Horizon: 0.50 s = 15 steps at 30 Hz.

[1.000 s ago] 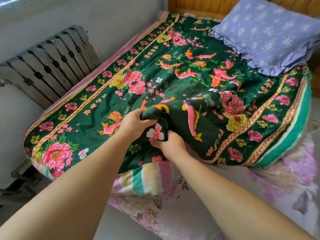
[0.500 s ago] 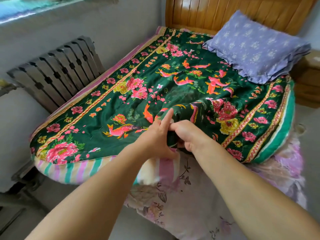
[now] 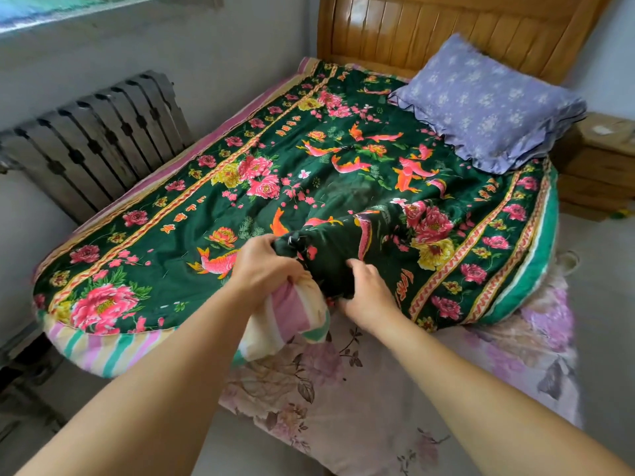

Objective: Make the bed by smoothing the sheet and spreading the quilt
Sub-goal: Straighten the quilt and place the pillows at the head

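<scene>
I see a plain pale wall (image 3: 240, 39) on my left. A dark grey metal radiator with tall ribs (image 3: 92, 142) stands against it, just beside the bed. Up in the top left corner there is a bright strip that may be a window (image 3: 51, 8). A brown wooden headboard with long panels (image 3: 446, 32) stands at the far end. A brown wooden bedside cabinet (image 3: 598, 166) sits on my right, on a pale grey floor (image 3: 604, 304). Soft daylight fills the room.

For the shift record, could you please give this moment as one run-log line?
step: spreading quilt | left hand: grips bunched quilt edge | right hand: grips same bunch | pillow: at headboard | sheet: exposed at foot
</scene>
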Tool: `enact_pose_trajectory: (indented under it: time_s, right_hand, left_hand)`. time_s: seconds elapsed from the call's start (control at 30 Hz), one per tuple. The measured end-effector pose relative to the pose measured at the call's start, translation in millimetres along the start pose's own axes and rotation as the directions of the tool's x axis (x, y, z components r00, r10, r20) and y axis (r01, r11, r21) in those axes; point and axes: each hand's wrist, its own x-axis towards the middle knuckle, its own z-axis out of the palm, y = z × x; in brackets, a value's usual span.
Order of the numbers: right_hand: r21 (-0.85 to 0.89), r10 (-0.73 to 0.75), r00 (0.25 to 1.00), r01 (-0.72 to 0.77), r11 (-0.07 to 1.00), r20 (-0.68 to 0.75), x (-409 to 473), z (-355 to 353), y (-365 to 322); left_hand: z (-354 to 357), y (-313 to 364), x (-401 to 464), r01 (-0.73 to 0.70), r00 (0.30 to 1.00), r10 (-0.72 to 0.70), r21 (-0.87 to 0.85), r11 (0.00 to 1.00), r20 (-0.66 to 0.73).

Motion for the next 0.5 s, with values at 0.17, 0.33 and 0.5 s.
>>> enact_pose_trajectory:
  time_s: [0.17,0.33,0.5]
  right_hand:
    - [-0.218,-0.062,0.993,0.038,0.975,-0.104,25.8,26.5,21.2]
    - [-0.176,-0.101,0.979,0.070,0.982,-0.176,53.8,7.2,16.5]
    - [-0.103,-0.041,0.986,0.025,0.994,-0.164,52.5,-31.4,13.3]
  left_hand:
    - [-17.6,16.3,11.2,0.019,0.999,-0.015,-0.098,0.995,0.040]
    - [-33.0,15.7,17.4,0.080,0.992,-0.066,-0.141,0.987,0.103]
    - [-43.2,-2.6,29.9,0.059,0.993,-0.068,0.104,0.993,0.093]
